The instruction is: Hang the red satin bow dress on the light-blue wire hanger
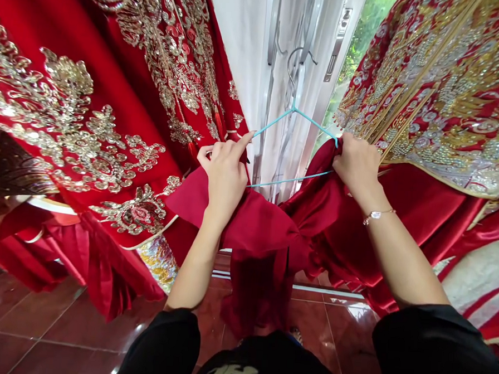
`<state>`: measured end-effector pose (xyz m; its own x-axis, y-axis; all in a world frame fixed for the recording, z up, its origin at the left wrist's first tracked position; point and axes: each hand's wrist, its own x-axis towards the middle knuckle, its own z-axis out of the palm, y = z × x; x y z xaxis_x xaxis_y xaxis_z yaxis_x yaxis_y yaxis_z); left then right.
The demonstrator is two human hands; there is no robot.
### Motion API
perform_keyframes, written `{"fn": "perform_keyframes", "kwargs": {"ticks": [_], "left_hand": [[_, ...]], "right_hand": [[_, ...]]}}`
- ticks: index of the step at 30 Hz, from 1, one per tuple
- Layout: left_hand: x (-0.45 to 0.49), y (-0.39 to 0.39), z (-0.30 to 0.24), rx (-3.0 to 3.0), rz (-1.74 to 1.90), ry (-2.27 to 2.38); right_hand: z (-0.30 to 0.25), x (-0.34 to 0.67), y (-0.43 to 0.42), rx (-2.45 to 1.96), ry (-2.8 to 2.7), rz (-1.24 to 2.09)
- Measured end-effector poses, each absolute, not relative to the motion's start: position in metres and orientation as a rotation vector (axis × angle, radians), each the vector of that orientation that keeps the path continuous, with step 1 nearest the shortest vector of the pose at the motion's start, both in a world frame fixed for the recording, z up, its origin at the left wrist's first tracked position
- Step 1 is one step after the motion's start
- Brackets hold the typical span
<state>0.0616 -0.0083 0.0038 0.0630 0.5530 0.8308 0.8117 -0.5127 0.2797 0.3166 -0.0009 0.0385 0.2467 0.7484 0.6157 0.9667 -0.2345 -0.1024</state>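
A light-blue hanger (pixel 294 108) hangs by its metal hook at the centre, in front of the white door. Over its lower part lies a plain crimson dress (pixel 264 221), with gathered cloth falling towards the floor. At the hanger's left end my left hand (pixel 227 166) is closed on the dress, thumb and index finger by the hanger's arm. My right hand (pixel 357 162) pinches the dress against the hanger's right end, fingers curled round the fabric. The fingertips of both hands are partly hidden by cloth.
Red gowns with sequin embroidery (pixel 141 92) crowd the left side. A heavily beaded red and gold gown (pixel 438 91) hangs close on the right. Behind the hanger are metal door handles (pixel 274 26) and a door lock (pixel 336 43). Dark red tiles (pixel 317 330) cover the floor.
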Motion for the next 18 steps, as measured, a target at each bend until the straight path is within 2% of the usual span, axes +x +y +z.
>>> {"fn": "perform_keyframes", "kwargs": {"ticks": [11, 18], "left_hand": [[0.058, -0.009, 0.007, -2.142, -1.377, -1.400], [0.060, -0.011, 0.009, -2.166, -1.348, -1.424]], "right_hand": [[0.077, 0.347, 0.015, -2.098, -2.017, -0.652], [0.096, 0.339, 0.012, -2.237, -2.046, -0.588]]}}
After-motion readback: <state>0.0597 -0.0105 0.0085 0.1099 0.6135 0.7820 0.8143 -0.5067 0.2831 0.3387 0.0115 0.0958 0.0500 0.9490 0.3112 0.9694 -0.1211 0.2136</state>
